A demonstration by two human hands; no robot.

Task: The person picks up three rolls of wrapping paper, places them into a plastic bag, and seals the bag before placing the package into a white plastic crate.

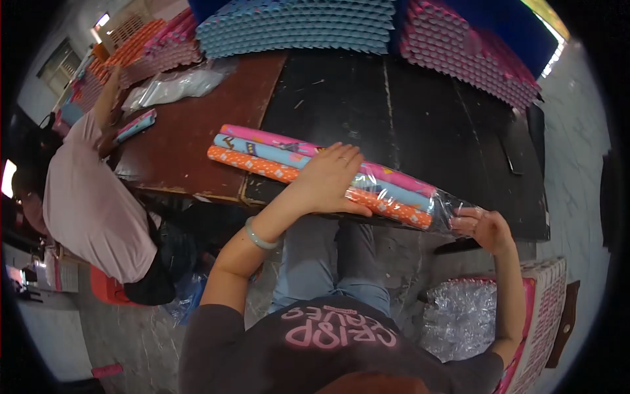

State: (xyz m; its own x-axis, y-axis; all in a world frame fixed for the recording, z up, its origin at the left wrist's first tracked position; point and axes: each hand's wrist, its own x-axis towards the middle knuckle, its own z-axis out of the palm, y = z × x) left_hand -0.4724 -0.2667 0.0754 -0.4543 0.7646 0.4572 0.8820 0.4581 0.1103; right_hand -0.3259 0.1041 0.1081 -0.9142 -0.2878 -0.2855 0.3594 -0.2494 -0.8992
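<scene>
Three patterned rolls lie side by side across the black table: a pink roll, a light blue roll and an orange roll. Clear plastic wrap covers their right part, and its loose end reaches past the rolls. My left hand rests across the middle of the rolls, palm down, thumb apart from the fingers. At the right end, my right hand is at the loose plastic, with its fingers partly inside or behind the film.
Stacked blue rolls and pink rolls line the table's back. A co-worker sits at the left beside a brown table with white plastic. A box with clear bags stands at lower right.
</scene>
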